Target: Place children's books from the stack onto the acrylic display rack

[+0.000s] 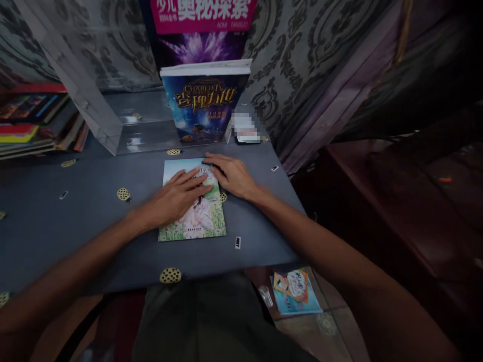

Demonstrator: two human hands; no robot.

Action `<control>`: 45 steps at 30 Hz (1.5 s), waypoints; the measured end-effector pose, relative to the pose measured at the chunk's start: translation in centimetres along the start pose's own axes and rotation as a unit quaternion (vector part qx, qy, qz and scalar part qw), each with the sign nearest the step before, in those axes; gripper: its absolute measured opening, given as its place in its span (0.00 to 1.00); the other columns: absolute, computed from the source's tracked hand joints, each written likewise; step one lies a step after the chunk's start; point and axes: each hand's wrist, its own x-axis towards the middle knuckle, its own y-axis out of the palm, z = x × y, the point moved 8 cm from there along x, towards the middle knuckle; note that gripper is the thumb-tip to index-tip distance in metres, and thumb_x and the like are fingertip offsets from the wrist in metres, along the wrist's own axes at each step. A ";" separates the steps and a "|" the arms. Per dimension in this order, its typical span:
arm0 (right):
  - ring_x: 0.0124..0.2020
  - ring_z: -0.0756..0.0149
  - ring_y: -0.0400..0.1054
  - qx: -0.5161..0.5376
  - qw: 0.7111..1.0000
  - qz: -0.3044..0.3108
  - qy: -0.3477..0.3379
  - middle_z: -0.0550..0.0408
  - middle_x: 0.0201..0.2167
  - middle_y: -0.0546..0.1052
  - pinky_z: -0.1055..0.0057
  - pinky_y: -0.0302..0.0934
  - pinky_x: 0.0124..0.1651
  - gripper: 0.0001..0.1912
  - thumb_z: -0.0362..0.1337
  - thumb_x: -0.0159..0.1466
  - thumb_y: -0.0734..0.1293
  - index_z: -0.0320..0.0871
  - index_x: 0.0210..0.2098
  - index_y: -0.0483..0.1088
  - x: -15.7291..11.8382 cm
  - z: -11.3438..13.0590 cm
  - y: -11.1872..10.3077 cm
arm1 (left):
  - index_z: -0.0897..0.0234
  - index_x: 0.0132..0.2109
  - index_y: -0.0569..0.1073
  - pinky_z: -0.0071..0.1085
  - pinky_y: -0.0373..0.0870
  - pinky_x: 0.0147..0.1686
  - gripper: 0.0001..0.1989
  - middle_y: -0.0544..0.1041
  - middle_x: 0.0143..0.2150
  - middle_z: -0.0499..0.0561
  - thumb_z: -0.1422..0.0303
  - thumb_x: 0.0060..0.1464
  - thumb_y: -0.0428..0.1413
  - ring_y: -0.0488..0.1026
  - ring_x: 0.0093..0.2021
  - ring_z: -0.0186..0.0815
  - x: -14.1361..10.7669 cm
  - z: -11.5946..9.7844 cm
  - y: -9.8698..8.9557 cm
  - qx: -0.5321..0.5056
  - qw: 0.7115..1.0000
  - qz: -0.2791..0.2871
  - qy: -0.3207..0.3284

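Note:
A thin picture book [196, 218] with a green and pink cover lies flat on the grey table. Across its left and middle part rests my left hand [183, 196], palm down with the fingers spread. My right hand [232, 176] touches the book's upper right corner, fingers extended to the left and slightly apart. Just behind the book, a blue book with gold lettering [206, 108] stands upright, in front of a taller book with a pink band [204, 20].
Stacked books [37, 118] lie at the far left beside a clear acrylic stand [94, 108]. A small partly blurred item [247, 128] sits right of the upright books. Below the table's front edge, another booklet [296, 291] is at lower right. Patterned curtains hang behind.

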 end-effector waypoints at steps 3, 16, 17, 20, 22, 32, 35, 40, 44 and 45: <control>0.64 0.55 0.67 -0.013 1.000 0.003 -0.002 0.45 0.63 0.73 0.55 0.61 0.66 0.19 0.32 0.70 0.60 0.39 0.57 0.73 -0.1 0.3 0.0 | 0.52 0.67 0.67 0.57 0.48 0.71 0.27 0.60 0.74 0.51 0.77 0.65 0.47 0.45 0.76 0.46 -0.5 -2.1 0.4 -0.014 0.998 0.035 0.043; 0.57 0.54 0.71 -0.032 0.995 -0.063 -0.064 0.45 0.53 0.79 0.50 0.63 0.61 0.17 0.35 0.72 0.57 0.42 0.50 0.75 -1.4 5.3 -0.8 | 0.56 0.62 0.73 0.53 0.56 0.70 0.22 0.68 0.69 0.52 0.74 0.67 0.44 0.59 0.72 0.41 -2.9 -1.8 -0.7 -0.149 0.989 -0.007 -0.002; 0.53 0.55 0.72 -0.032 0.992 -0.060 -0.103 0.46 0.48 0.80 0.51 0.65 0.59 0.17 0.36 0.73 0.56 0.42 0.47 0.76 -2.1 7.4 -0.4 | 0.59 0.64 0.70 0.52 0.57 0.70 0.22 0.68 0.69 0.55 0.72 0.68 0.44 0.59 0.72 0.41 -3.3 -0.7 -0.7 -0.135 0.990 -0.039 -0.029; 0.51 0.61 0.73 -0.022 0.959 0.054 -0.278 0.49 0.46 0.81 0.59 0.67 0.58 0.19 0.37 0.75 0.54 0.43 0.43 0.77 -5.3 14.3 3.0 | 0.62 0.68 0.63 0.53 0.54 0.71 0.23 0.64 0.71 0.57 0.68 0.70 0.43 0.56 0.73 0.42 -4.3 1.3 -0.6 -0.081 0.990 -0.082 -0.076; 0.59 0.63 0.70 -0.008 0.930 0.115 -0.348 0.47 0.57 0.77 0.63 0.63 0.64 0.17 0.39 0.75 0.56 0.41 0.49 0.75 -7.6 17.1 5.2 | 0.62 0.69 0.62 0.53 0.53 0.71 0.23 0.64 0.71 0.57 0.69 0.70 0.41 0.56 0.73 0.42 -4.5 1.7 -0.3 -0.055 0.992 -0.083 -0.082; 0.74 0.53 0.48 -0.020 0.949 0.233 -0.211 0.37 0.71 0.59 0.50 0.45 0.75 0.31 0.46 0.73 0.61 0.33 0.68 0.58 -11.4 12.8 3.9 | 0.62 0.68 0.64 0.53 0.54 0.70 0.23 0.67 0.69 0.58 0.69 0.71 0.39 0.57 0.73 0.42 -4.5 1.4 -0.1 -0.007 0.993 -0.080 -0.086; 0.75 0.52 0.44 -0.039 0.971 0.196 -0.129 0.41 0.72 0.59 0.42 0.44 0.74 0.30 0.45 0.73 0.62 0.41 0.70 0.56 -12.2 10.4 2.1 | 0.61 0.68 0.63 0.51 0.56 0.69 0.23 0.66 0.70 0.57 0.68 0.71 0.39 0.57 0.73 0.42 -4.6 1.5 0.1 -0.003 0.993 -0.077 -0.090; 0.77 0.49 0.32 -0.055 0.976 0.197 -0.080 0.42 0.74 0.55 0.43 0.46 0.73 0.30 0.47 0.72 0.63 0.42 0.70 0.58 -12.3 10.1 2.1 | 0.60 0.68 0.63 0.50 0.57 0.69 0.23 0.66 0.70 0.56 0.67 0.71 0.39 0.58 0.72 0.42 -4.6 2.3 -0.1 0.033 0.995 -0.056 -0.079; 0.77 0.48 0.35 -0.029 0.967 0.237 -0.092 0.40 0.73 0.55 0.42 0.41 0.74 0.33 0.51 0.71 0.63 0.41 0.69 0.59 -11.4 12.2 3.0 | 0.61 0.66 0.65 0.54 0.57 0.68 0.23 0.68 0.68 0.58 0.71 0.69 0.41 0.62 0.70 0.44 -4.1 3.6 -1.2 0.071 0.993 -0.033 -0.083; 0.76 0.49 0.38 -0.022 0.966 0.239 -0.100 0.40 0.73 0.55 0.43 0.41 0.74 0.33 0.51 0.71 0.63 0.41 0.69 0.59 -11.2 12.7 3.1 | 0.62 0.65 0.67 0.54 0.57 0.67 0.22 0.69 0.68 0.59 0.72 0.68 0.42 0.63 0.69 0.45 -3.8 3.8 -1.6 0.074 0.993 -0.034 -0.084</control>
